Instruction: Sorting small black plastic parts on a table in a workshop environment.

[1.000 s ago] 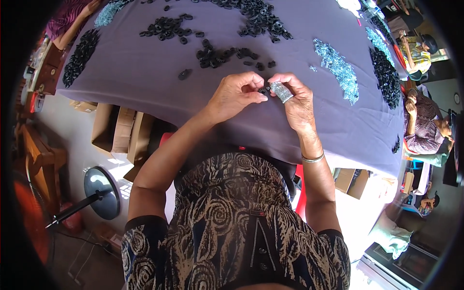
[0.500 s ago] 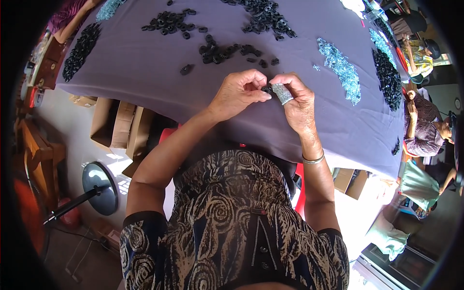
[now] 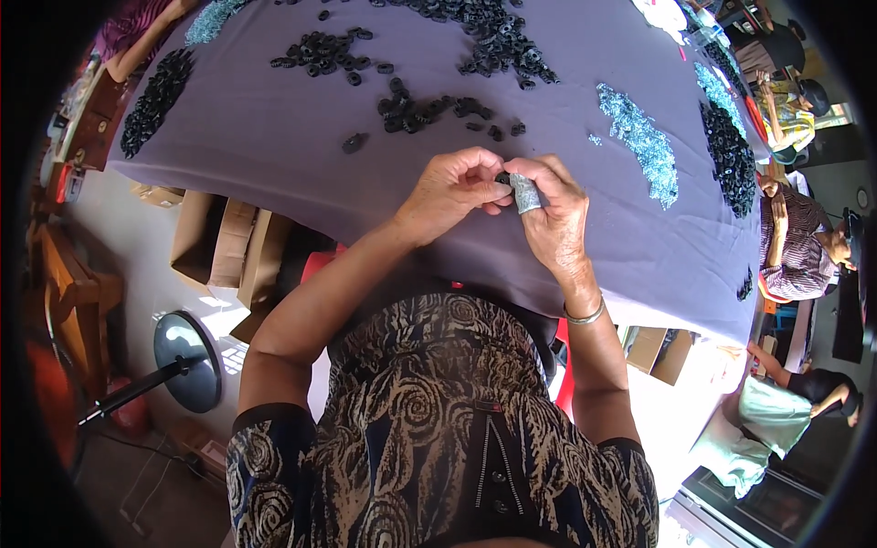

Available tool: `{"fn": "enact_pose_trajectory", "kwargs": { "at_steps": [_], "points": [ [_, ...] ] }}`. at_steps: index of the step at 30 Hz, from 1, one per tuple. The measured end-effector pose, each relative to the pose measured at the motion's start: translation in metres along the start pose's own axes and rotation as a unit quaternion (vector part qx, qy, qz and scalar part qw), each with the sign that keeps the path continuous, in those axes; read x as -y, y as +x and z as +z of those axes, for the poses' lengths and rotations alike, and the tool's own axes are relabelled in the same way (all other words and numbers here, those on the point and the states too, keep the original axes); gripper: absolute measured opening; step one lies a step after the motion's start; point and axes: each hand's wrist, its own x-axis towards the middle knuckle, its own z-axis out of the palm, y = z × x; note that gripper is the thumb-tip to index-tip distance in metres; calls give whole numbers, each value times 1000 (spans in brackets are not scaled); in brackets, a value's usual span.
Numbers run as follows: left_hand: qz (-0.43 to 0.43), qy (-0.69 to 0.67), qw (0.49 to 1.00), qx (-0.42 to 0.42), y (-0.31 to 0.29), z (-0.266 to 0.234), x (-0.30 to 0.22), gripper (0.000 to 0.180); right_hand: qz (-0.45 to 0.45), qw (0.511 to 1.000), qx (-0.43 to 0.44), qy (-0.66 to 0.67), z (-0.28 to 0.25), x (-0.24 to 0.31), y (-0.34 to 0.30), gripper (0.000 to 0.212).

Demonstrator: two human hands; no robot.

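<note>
My left hand [image 3: 454, 194] is closed in a pinch on a small black ring-shaped part [image 3: 503, 179], just off the table's near edge. Close against it, my right hand [image 3: 559, 217] is also closed, with its fingertips at the same part. A grey wrap [image 3: 525, 194] covers the right thumb. Whatever else the right fingers hold is too small and hidden to name. Beyond my hands, loose black ring-shaped parts [image 3: 406, 111] lie in a cluster. A pile of small clear bluish pieces [image 3: 644, 151] lies to the right.
A purple-grey cloth [image 3: 274, 119] covers the table. More black parts are heaped at the far left [image 3: 157, 105] and far right [image 3: 728, 160]. Cardboard boxes [image 3: 239, 242] stand below the left edge, near a round stand base [image 3: 187, 359]. Other people sit along the right side.
Both hands have dropped slightly toward me and stay together at the black part. The wrapped right thumb has turned more upright. At the right, a person has shifted with a pale green sack.
</note>
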Motion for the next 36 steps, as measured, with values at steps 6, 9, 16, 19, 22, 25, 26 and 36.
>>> {"fn": "enact_pose_trajectory", "kwargs": {
  "at_steps": [6, 9, 16, 19, 22, 25, 26, 36],
  "points": [
    [-35, -33, 999, -19, -2, 1, -5, 15, -50, 998, 3, -44, -1, -6, -1, 26],
    [-30, -59, 997, -35, -2, 2, 1, 15, -85, 995, 3, -59, 2, -10, -3, 31],
    [-24, -107, 992, -63, 2, -5, 2, 20, -6, 999, 33, 22, 4, -9, -1, 36],
    [-7, -62, 993, -101, 3, -10, -10, 22, -4, 999, -48, 26, -2, -13, 12, 29],
    [47, -16, 991, -126, 8, -31, -14, 22, 9, 997, -73, 19, -8, -18, 27, 23],
    [132, -26, 968, -210, 12, -47, -19, 20, 22, 1000, 8, -18, -10, -16, 44, 21],
    [133, -27, 968, -210, 14, -49, -21, 20, 21, 1000, 9, -19, -8, -17, 49, 21],
    [156, -60, 955, -246, 14, -49, -19, 17, -177, 919, 171, -309, 31, -21, 75, 17]
  ]
}}
